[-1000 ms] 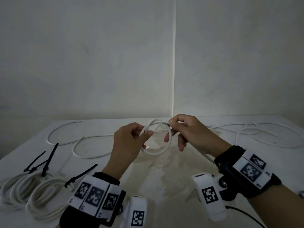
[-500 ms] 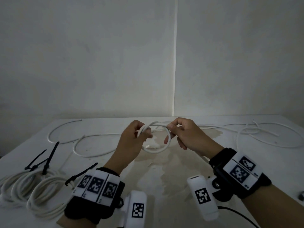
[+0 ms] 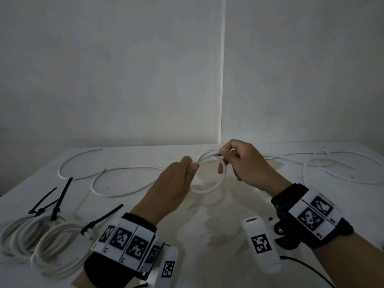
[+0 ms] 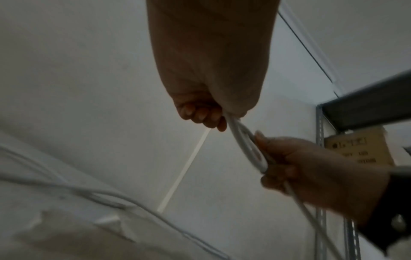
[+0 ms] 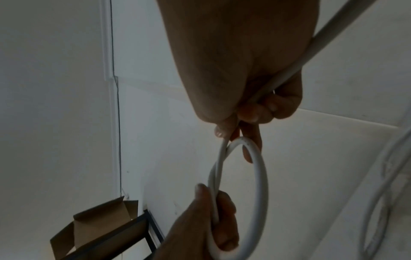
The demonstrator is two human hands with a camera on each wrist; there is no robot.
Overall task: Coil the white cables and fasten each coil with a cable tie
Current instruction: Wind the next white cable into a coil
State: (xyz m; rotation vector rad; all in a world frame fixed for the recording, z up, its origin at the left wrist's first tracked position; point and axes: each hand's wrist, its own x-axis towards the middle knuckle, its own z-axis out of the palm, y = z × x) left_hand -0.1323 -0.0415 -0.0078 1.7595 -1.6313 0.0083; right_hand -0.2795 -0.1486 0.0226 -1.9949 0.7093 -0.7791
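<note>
A small loop of white cable hangs in the air between both hands, above the middle of the table. My left hand pinches the loop's left side, back of the hand towards me. My right hand pinches the strands at the loop's top right. The left wrist view shows the loop edge-on between the left hand and the right hand. In the right wrist view the loop runs from the right hand down to the left hand, and the cable's free length passes the palm.
Finished white coils with black cable ties lie at the front left. Loose cable snakes across the left, and more loose cable lies tangled at the back right. Walls stand close behind the table. A metal shelf carries a cardboard box.
The loop and both hands have drifted slightly right. My left hand has rolled over, so its back now hides more of the loop's left side.
</note>
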